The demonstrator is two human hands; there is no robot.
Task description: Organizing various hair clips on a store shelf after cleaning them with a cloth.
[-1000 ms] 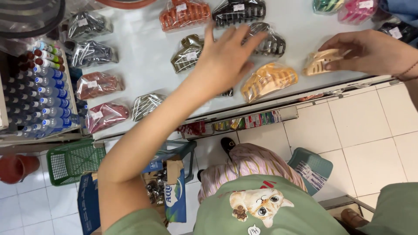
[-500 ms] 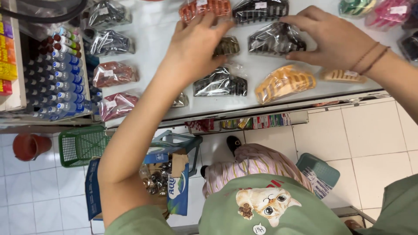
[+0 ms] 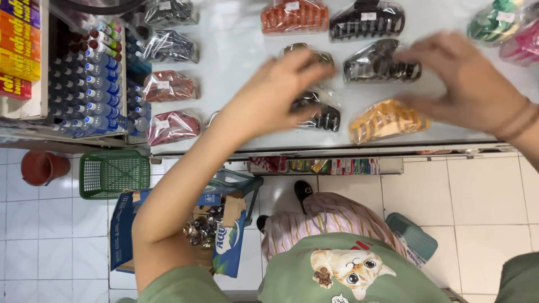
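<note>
Both hands are seen spread over a white counter (image 3: 241, 62) on which bagged hair claws are laid in rows. Largest among the containers, an open cardboard box (image 3: 168, 224) stands on the tiled floor below the counter edge, and small shiny wrapped pieces are seen heaped in it. Left of it a green mesh basket (image 3: 114, 173) is seen, then a red-brown pot (image 3: 44, 166); what either holds cannot be told. On the far left a rack of small capped bottles (image 3: 90, 84) is packed tight. Each claw is sealed in its own clear bag: an orange-red claw (image 3: 294, 15) and a black claw (image 3: 366, 20) lie far, a yellow claw (image 3: 387, 120) near the counter edge. The left hand (image 3: 278, 90) is held open, fingers loosely apart, lying over a dark bagged claw (image 3: 320, 115) and touching its bag, with nothing clamped. The right hand (image 3: 463, 84), blurred, is also open with fingers apart, its fingertips at a grey-black bagged claw (image 3: 376, 66); whether it is actually touched cannot be told.
</note>
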